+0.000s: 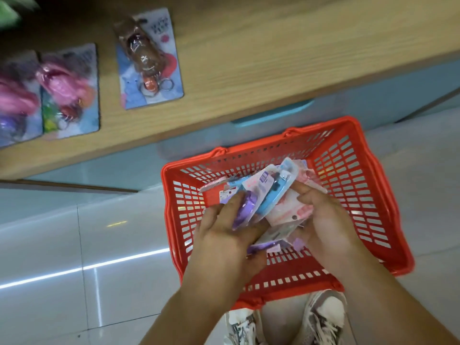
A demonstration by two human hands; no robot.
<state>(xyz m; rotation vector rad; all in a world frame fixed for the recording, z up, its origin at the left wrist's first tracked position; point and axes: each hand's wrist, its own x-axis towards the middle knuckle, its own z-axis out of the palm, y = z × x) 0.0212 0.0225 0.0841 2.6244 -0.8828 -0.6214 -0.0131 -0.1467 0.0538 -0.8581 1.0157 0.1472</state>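
Observation:
A red plastic basket (348, 165) stands on the floor below me, with several carded toy packs piled inside. My left hand (224, 235) grips a pack with a purple toy (245, 207) and a blue-backed pack (276, 192) fanned against it. My right hand (326, 220) holds pink-and-white packs (288, 211) from the right side, thumb on top. Both hands are over the basket's middle.
A wooden shelf (249, 58) runs across the top, carrying a carded brown keychain toy (146, 58) and pink plush keychain packs (67, 88). A pale blue cabinet front with a teal handle (271, 115) lies below it. My shoes (321, 319) stand on the glossy tile floor.

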